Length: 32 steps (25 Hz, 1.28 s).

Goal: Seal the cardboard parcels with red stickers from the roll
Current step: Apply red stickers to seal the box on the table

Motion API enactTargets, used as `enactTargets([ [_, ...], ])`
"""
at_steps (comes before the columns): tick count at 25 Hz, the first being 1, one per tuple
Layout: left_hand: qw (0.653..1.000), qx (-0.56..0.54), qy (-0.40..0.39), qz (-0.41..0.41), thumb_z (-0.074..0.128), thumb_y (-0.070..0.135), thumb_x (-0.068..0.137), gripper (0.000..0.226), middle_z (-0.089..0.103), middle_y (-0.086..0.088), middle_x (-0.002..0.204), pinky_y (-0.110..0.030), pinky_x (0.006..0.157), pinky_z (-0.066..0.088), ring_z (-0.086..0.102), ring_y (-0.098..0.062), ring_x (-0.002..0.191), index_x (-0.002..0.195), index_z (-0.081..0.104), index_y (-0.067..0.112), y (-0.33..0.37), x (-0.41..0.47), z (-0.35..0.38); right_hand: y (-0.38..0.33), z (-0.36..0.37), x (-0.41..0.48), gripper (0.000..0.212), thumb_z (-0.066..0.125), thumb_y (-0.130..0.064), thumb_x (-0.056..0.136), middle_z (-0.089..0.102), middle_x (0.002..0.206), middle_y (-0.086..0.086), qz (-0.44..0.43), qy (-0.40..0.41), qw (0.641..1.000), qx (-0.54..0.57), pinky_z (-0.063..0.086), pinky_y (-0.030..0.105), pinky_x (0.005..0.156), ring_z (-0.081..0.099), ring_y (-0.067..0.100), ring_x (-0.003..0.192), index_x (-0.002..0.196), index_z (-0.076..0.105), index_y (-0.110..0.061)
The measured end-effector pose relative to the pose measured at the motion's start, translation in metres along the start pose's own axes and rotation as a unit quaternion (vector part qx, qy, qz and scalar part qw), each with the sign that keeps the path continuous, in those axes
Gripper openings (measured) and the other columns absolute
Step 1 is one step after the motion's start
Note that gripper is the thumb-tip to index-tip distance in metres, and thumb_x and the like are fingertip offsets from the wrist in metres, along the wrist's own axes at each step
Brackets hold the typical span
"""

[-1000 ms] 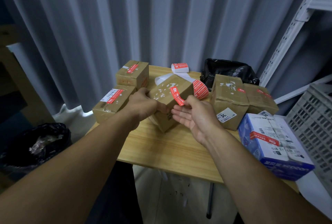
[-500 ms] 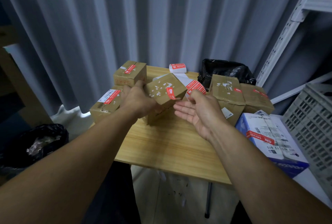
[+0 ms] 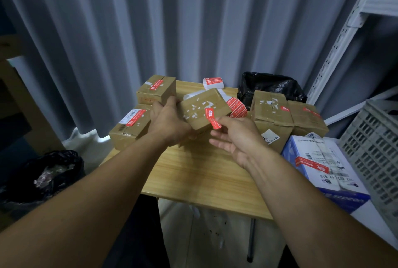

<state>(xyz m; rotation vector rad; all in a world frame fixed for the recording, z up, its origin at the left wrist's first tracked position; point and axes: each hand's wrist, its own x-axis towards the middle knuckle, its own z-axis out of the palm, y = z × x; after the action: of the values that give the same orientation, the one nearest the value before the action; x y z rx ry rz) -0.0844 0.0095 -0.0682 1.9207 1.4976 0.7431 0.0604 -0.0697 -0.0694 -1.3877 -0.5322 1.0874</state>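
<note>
Fingers, left [image 3: 172, 101]: curled round the left side of the tilted brown cardboard parcel with torn white label scraps [image 3: 202, 104]. They clamp it and hold it off the table.

Fingers, right [image 3: 215, 141]: loosely straight and apart, holding nothing. Your thumb tip meets the loose lower end of the red printed sticker strip [image 3: 212, 117]; no pinch shows.

Your left hand [image 3: 170, 122]: carries the parcel's weight from the left and beneath.

Your right hand [image 3: 239, 136]: palm turned towards the parcel, just beside its near edge.

Sticker strip: upper half stuck to the parcel's top face, lower half hanging free over the edge.

White roll of red stickers [image 3: 237, 106]: on the table just behind the held parcel, with a smaller white roll [image 3: 213, 82] further back.

Pale wooden table [image 3: 204, 173]: bears four more brown cardboard parcels, two left [image 3: 129, 125] and two right [image 3: 271, 112], each already showing red.

Blue-and-white carton [image 3: 323, 166]: to your right, with a red strip across it.

Step in hand, by judgement: sealing this parcel, sticker half applied.

Next move calls for: folding the free end over the edge and pressing it flat on the side face while your left hand steadies the parcel.
</note>
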Motion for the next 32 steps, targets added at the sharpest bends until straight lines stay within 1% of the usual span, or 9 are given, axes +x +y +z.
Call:
enactTargets([
  [7,1.0,-0.011,0.004,0.014,0.087,0.035,0.07,0.088,0.032,-0.008,0.138,-0.046,0.107,0.044,0.034,-0.031,0.135,0.143,0.038,0.03,0.0,-0.001,0.001,-0.007,0.001,-0.005,0.012,0.064,-0.009,0.093,0.067,0.089,0.015,-0.012,0.001,0.999,0.035,0.062,0.041,0.082,0.071,0.028,0.083,0.101,0.066,0.0],
  [11,1.0,-0.008,0.01,0.022,0.089,0.039,0.066,0.09,0.032,-0.007,0.137,-0.039,0.105,0.044,0.036,-0.03,0.134,0.141,0.04,0.031,0.001,-0.001,0.0,-0.011,0.001,-0.009,0.011,0.062,-0.009,0.091,0.069,0.084,0.015,-0.012,-0.008,0.999,0.042,0.062,0.042,0.081,0.072,0.03,0.085,0.097,0.067,-0.001],
  [15,1.0,-0.001,0.014,-0.006,0.088,0.037,0.067,0.086,0.033,-0.006,0.135,-0.052,0.108,0.044,0.037,-0.032,0.132,0.139,0.042,0.032,-0.007,0.0,-0.004,-0.022,-0.003,-0.011,0.021,0.061,-0.009,0.089,0.076,0.095,0.015,-0.034,-0.015,0.998,0.046,0.063,0.04,0.074,0.075,0.027,0.087,0.104,0.071,0.001],
  [19,1.0,-0.015,-0.003,-0.009,0.082,0.03,0.075,0.075,0.034,-0.007,0.135,-0.05,0.108,0.044,0.039,-0.032,0.13,0.14,0.044,0.031,-0.004,-0.003,-0.009,-0.032,-0.009,-0.011,0.007,0.065,-0.01,0.09,0.068,0.078,0.006,-0.059,0.006,0.998,0.031,0.062,0.039,0.071,0.068,0.021,0.075,0.094,0.07,-0.006],
  [21,1.0,0.002,-0.031,-0.003,0.077,0.021,0.077,0.072,0.036,-0.009,0.135,-0.043,0.102,0.046,0.042,-0.034,0.127,0.141,0.045,0.029,0.001,-0.003,-0.013,-0.032,-0.012,-0.012,0.005,0.065,-0.01,0.091,0.066,0.076,0.006,-0.064,0.006,0.998,0.014,0.061,0.036,0.067,0.066,0.019,0.071,0.093,0.069,-0.007],
  [23,0.996,0.02,-0.084,0.006,0.075,0.014,0.076,0.077,0.04,-0.01,0.137,-0.039,0.096,0.046,0.044,-0.034,0.125,0.145,0.044,0.028,0.006,-0.003,-0.018,-0.032,-0.015,-0.013,0.004,0.065,-0.009,0.092,0.069,0.079,0.009,-0.074,-0.004,0.997,-0.007,0.06,0.034,0.063,0.067,0.017,0.066,0.092,0.067,-0.005],
  [28,0.982,0.0,-0.19,-0.02,0.077,0.009,0.068,0.094,0.038,-0.009,0.149,-0.046,0.105,0.048,0.043,-0.034,0.132,0.152,0.039,0.026,0.007,-0.003,-0.012,-0.033,-0.019,-0.012,0.008,0.067,-0.001,0.086,0.07,0.078,0.01,-0.129,-0.01,0.985,-0.111,0.056,0.029,0.058,0.064,0.012,0.059,0.084,0.065,-0.007],
  [30,0.977,-0.006,-0.21,-0.025,0.078,0.007,0.064,0.099,0.039,-0.009,0.149,-0.043,0.099,0.052,0.046,-0.032,0.129,0.153,0.038,0.024,0.006,-0.001,-0.009,-0.034,-0.019,-0.009,0.008,0.068,0.0,0.085,0.069,0.075,0.009,-0.142,-0.002,0.981,-0.132,0.056,0.028,0.058,0.063,0.011,0.058,0.084,0.065,-0.008],
  [32,0.972,-0.018,-0.234,-0.025,0.075,0.0,0.073,0.096,0.037,-0.009,0.153,-0.035,0.09,0.049,0.045,-0.028,0.13,0.157,0.032,0.021,0.007,0.0,-0.008,-0.034,-0.019,-0.007,0.008,0.068,0.0,0.085,0.069,0.074,0.009,-0.148,-0.003,0.979,-0.138,0.056,0.028,0.057,0.063,0.012,0.059,0.085,0.065,-0.008],
])
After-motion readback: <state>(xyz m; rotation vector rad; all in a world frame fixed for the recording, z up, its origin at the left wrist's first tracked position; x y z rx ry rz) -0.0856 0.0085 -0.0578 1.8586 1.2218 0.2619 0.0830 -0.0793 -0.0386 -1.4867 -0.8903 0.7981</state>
